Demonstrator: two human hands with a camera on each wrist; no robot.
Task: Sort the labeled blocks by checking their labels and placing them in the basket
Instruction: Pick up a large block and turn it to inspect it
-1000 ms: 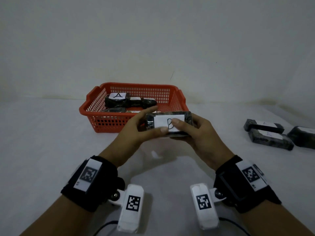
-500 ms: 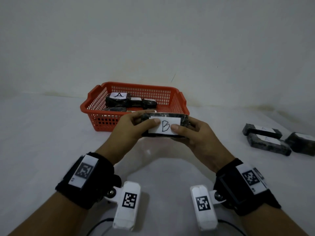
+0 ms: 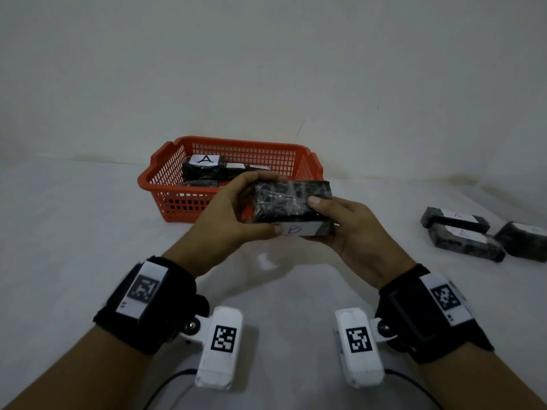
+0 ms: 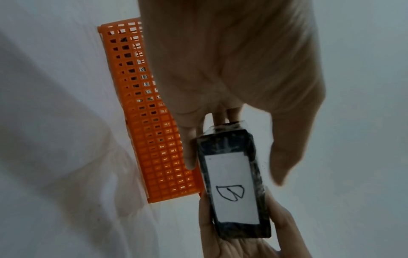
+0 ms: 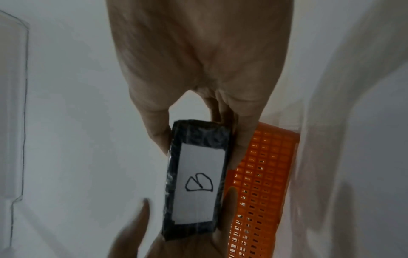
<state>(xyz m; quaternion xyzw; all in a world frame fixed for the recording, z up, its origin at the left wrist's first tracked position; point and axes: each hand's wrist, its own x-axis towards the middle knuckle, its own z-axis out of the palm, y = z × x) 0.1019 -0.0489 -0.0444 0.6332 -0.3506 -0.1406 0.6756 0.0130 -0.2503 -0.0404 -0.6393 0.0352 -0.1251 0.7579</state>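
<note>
Both hands hold one black, plastic-wrapped block (image 3: 291, 207) in the air just in front of the orange basket (image 3: 159, 173). My left hand (image 3: 236, 213) grips its left end and my right hand (image 3: 343, 223) its right end, thumb on top. The white label marked B (image 3: 293, 229) faces the near, lower side. In the wrist views the label (image 4: 232, 188) (image 5: 197, 183) shows fully between the fingers. Inside the basket lie several black blocks; one carries an A label (image 3: 204, 159).
Three more black labelled blocks (image 3: 454, 221) (image 3: 467, 242) (image 3: 524, 242) lie on the white surface at the far right. A pale wall stands right behind the basket. The white floor spreads out to the left and in front of my wrists.
The block has been rolled in both hands: the B label, which faced up at me, now points to the near underside, and a dark wrapped face is on top.
</note>
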